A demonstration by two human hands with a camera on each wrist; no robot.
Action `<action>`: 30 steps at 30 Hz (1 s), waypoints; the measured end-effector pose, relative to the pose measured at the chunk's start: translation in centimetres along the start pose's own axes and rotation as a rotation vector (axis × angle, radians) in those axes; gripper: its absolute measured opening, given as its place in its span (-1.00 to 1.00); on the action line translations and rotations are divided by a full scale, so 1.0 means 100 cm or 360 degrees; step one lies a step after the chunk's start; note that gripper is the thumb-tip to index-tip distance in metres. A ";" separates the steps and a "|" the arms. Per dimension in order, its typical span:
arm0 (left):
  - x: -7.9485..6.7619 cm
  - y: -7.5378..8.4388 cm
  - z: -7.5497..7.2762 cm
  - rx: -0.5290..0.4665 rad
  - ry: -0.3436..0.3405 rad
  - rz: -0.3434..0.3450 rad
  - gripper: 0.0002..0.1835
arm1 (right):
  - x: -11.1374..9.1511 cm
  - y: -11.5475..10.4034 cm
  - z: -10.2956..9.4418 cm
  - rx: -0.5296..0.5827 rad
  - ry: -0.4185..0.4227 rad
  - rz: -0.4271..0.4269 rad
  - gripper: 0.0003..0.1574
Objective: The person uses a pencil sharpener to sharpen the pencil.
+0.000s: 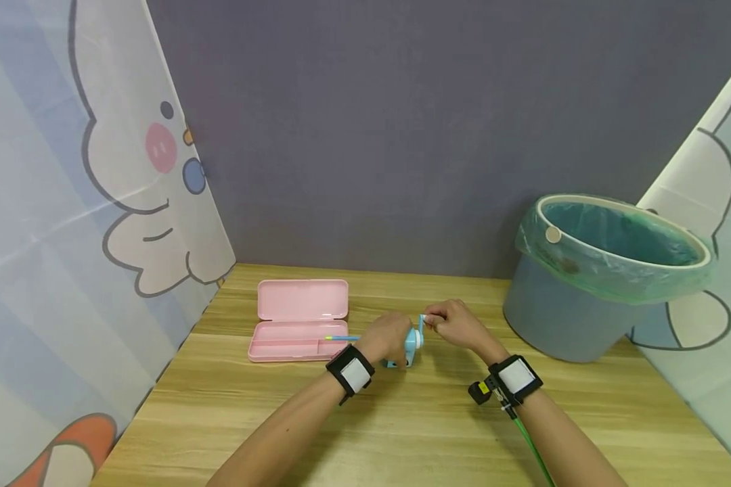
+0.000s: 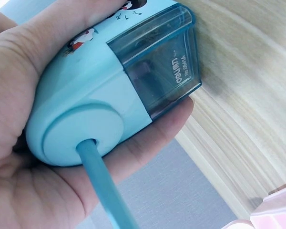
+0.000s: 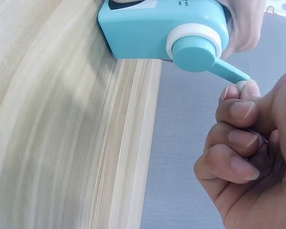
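Note:
A light-blue crank pencil sharpener (image 2: 86, 90) sits on the wooden table, my left hand (image 1: 385, 337) wrapped over its body with thumb and fingers on opposite sides. From the round hole in its front sticks a blue pencil (image 2: 105, 186), which points left in the head view and has a yellowish end. The see-through shavings drawer (image 2: 164, 67) is in place. My right hand (image 1: 459, 327) pinches the small knob at the end of the crank handle (image 3: 231, 71) between thumb and forefinger, its other fingers curled. In the head view the handle stands upward. The pencil's tip is hidden inside.
A pink pencil case (image 1: 302, 301) lies with its lid up, left of the sharpener; the pencil's outer end overlaps it in the head view. At the right stands a grey bin (image 1: 575, 318) with a green liner. A grey wall (image 1: 365, 135) rises behind the table.

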State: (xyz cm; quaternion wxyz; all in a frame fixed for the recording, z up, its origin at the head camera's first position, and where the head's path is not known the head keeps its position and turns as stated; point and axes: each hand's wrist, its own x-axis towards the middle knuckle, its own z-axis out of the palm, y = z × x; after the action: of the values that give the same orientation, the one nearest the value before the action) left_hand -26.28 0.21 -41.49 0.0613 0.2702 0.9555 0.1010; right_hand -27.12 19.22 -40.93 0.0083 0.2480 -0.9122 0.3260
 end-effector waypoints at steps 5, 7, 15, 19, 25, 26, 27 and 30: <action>-0.001 -0.001 -0.002 0.0045 -0.0007 0.0015 -0.53 | 0.002 0.002 0.001 -0.0036 0.0011 -0.0021 -0.60; -0.001 0.000 -0.002 0.0042 -0.0024 0.0015 -0.53 | 0.003 0.003 0.002 -0.0041 -0.0002 -0.0007 -0.61; -0.001 0.000 -0.001 0.0018 -0.0040 0.0013 -0.54 | 0.008 0.009 0.007 -0.0044 -0.0028 0.0030 -0.65; 0.000 -0.001 0.001 0.0000 -0.0055 0.0015 -0.55 | 0.009 0.015 0.013 -0.0029 -0.0046 0.0045 -0.68; 0.002 -0.003 0.002 0.0005 -0.0033 0.0023 -0.53 | 0.013 0.021 0.019 -0.0052 -0.0054 0.0059 -0.67; 0.002 -0.003 0.002 0.0010 -0.0024 0.0025 -0.53 | 0.013 0.022 0.021 -0.0073 -0.0064 0.0045 -0.67; 0.002 -0.003 0.002 0.0015 -0.0022 0.0025 -0.53 | 0.013 0.024 0.023 -0.0094 -0.0073 0.0031 -0.67; 0.002 -0.003 0.002 0.0029 -0.0019 0.0034 -0.53 | 0.013 0.026 0.028 -0.0134 -0.0104 -0.0009 -0.66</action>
State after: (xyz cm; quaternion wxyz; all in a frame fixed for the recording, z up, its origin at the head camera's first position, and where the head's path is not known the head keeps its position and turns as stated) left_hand -26.57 0.07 -41.80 0.0636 0.2815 0.9531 0.0915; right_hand -29.03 18.75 -44.45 -0.0104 0.2605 -0.9242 0.2791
